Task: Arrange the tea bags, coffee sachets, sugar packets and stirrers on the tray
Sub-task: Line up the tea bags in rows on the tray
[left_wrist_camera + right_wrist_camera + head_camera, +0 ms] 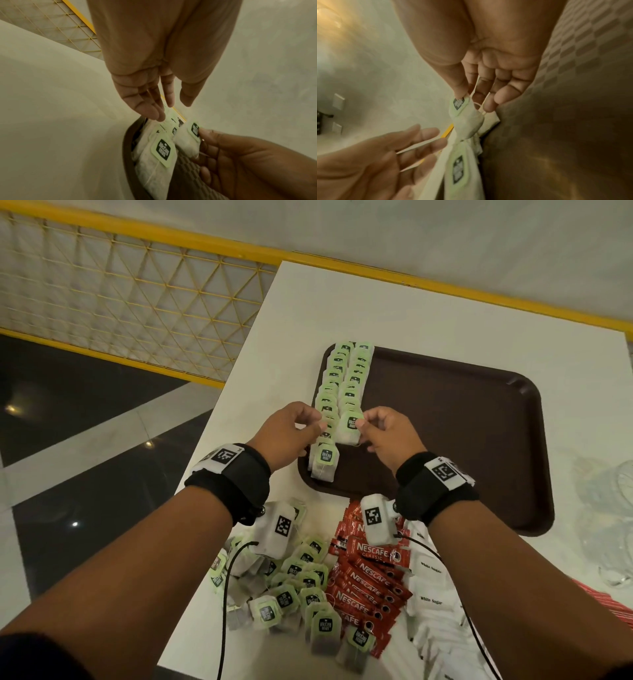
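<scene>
Two rows of tea bags (pixel 344 385) run down the left edge of the brown tray (pixel 479 419), overlapping like tiles, and I am adding to the right-hand row. My right hand (pixel 385 433) pinches one tea bag (pixel 348 429) by its pale green label, thumb on the tag and fingertips behind, so that grip is closed on the bag. The white pouch hangs just over the near end of that row; I cannot tell whether it already touches the tray. My left hand (pixel 291 428) sits beside the left row with fingers loosely extended, tips touching the bags there, holding nothing.

I judge the tea-bag step to be in hand, with much of the task left. The next move calls for laying this bag flat, label up, lapped onto the one before it, with the string tucked under and the left fingers steadying the neighbours.

Each bag is a soft white paper pouch with a green tag bearing a dark logo, light and easily shifted.

Nearer me on the white surface (pixel 411 313) lie a loose heap of tea bags (pixel 294 583), red coffee sachets (pixel 366 577) and white sugar packets (pixel 431 594), none yet on the tray.
</scene>
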Available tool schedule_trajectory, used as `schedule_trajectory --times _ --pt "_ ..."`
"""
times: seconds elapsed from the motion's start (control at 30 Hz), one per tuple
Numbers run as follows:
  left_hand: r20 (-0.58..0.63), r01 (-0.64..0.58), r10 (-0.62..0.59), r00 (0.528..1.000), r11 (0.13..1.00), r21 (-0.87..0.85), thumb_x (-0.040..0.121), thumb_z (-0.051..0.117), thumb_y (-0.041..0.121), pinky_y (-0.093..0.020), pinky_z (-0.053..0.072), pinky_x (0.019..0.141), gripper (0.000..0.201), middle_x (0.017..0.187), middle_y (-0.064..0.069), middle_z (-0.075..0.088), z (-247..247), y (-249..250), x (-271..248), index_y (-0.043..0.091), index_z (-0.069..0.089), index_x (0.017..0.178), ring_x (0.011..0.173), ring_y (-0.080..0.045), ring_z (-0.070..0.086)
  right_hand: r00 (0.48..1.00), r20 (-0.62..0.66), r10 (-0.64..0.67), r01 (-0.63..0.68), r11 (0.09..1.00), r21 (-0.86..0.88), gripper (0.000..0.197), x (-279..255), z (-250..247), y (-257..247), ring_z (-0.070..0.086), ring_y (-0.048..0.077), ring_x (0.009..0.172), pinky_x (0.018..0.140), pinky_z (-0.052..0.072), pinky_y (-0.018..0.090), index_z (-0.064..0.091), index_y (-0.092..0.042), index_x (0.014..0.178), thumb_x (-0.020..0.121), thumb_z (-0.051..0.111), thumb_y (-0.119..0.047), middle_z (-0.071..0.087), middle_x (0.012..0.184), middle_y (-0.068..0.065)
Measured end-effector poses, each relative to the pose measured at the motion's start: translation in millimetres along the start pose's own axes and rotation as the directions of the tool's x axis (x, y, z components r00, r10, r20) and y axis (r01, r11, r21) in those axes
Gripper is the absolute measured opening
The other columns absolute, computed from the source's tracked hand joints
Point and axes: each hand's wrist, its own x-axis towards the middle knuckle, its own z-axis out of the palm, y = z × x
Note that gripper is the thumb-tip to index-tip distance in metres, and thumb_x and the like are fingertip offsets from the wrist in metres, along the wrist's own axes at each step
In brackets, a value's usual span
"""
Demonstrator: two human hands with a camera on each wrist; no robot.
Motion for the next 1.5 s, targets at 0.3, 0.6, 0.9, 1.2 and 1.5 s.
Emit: schedule_trajectory --times 0.3,0.6,0.9,1.2,1.5 --pt "-0.035 0.046 -0.047 0.998 0.998 -0.034 0.099 0.055 0.026 -0.024 0.050 0.067 0.020 0.111 -0.001 0.065 -16 -11 -10 0.013 0.059 0.113 0.095 -0.019 0.068 0.996 -0.033 0.078 -0.081 0.991 -0.107 0.009 14 8 6 0.060 0.011 0.054 0.047 0.049 0.020 0.053 -0.011 0.095 0.097 0.057 -0.018 0.066 0.081 0.010" --pt "-0.051 0.083 -0.086 0.995 0.995 -0.057 0.097 0.056 0.028 -0.025 0.050 0.069 0.020 0.111 -0.001 0.067 -27 -19 -19 0.014 0.060 0.111 0.090 -0.013 0.067 0.963 -0.179 0.201 -0.220 0.971 -0.095 0.017 31 21 10 0.071 0.023 0.062 0.073 0.061 0.045 0.060 -0.012 0.091 0.090 0.067 -0.027 0.069 0.066 0.007" --pt "-0.048 0.103 -0.105 0.993 0.993 -0.050 0.098 0.054 0.028 -0.026 0.050 0.070 0.020 0.111 -0.001 0.067 -29 -24 -27 0.015 0.059 0.112 0.094 -0.016 0.068 0.957 -0.206 0.206 -0.227 0.970 -0.083 0.020 34 22 8 0.072 0.020 0.063 0.075 0.060 0.043 0.059 -0.014 0.095 0.087 0.071 -0.027 0.071 0.069 0.007" --pt "-0.038 0.108 -0.110 0.993 0.993 -0.044 0.098 0.054 0.029 -0.027 0.052 0.072 0.022 0.111 -0.002 0.067 -31 -25 -28 0.014 0.059 0.113 0.095 -0.016 0.068 0.964 -0.235 0.128 -0.175 0.966 -0.190 0.036 42 21 -9 0.065 0.028 0.102 0.092 0.052 0.045 0.061 -0.007 0.119 0.093 0.060 -0.032 0.068 0.112 0.011" --pt "-0.016 0.109 -0.109 0.994 0.993 0.033 0.097 0.055 0.024 -0.022 0.050 0.066 0.016 0.104 0.001 0.068 -40 -29 -39 0.014 0.061 0.108 0.082 -0.009 0.067 0.983 -0.174 0.057 -0.109 0.947 -0.304 0.036 14 8 -24 0.060 0.022 0.107 0.093 0.046 0.031 0.060 -0.008 0.121 0.097 0.056 -0.033 0.064 0.116 0.007"
